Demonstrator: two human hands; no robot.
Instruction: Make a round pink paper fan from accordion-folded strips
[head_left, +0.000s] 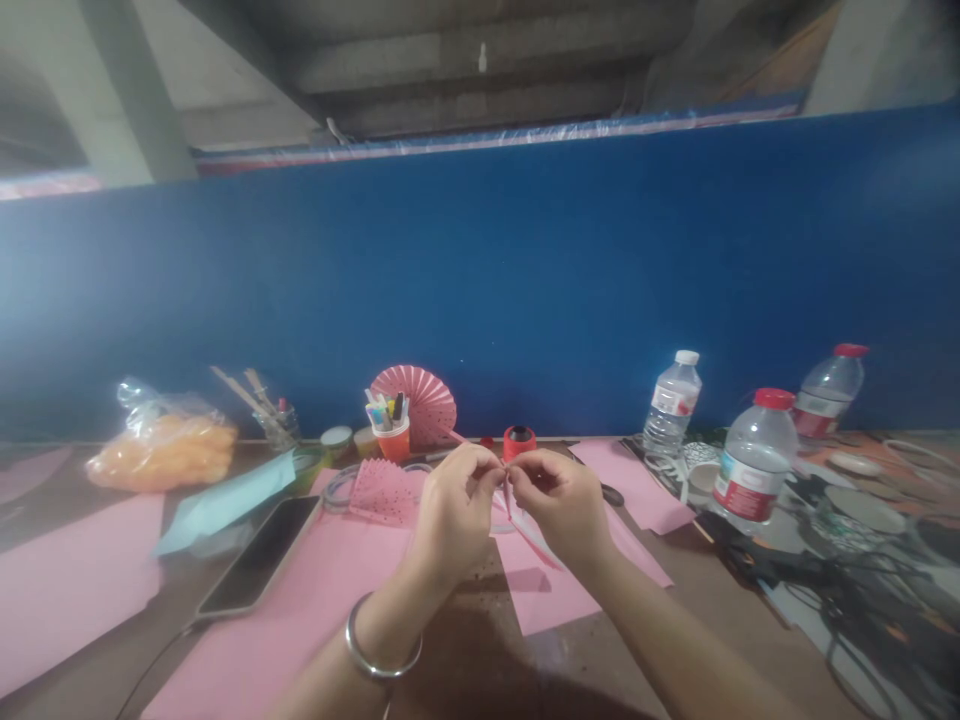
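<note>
My left hand [459, 508], with a silver bangle on the wrist, is closed in a pinch over the middle of the table. Against it, my right hand [564, 500] pinches too, and the fingertips of both hands meet. Between them is a narrow folded piece of pink paper [534, 540], slanting down below the right fingers. Its upper end is mostly hidden by the fingers. Under my hands lies a flat pink sheet [531, 605]. Just behind the fingertips stands a red, black-topped object [519, 441]. A dotted pink pleated paper [384, 490] lies beside my left hand.
A pink paper fan [421, 400] stands behind a cup of pens [391, 438]. Left are a phone [262, 555], pink sheets and a plastic bag [169, 445] with orange contents. Several bottles [757, 460] and tangled black cables [840, 580] crowd the right side. A blue partition [480, 280] rises behind.
</note>
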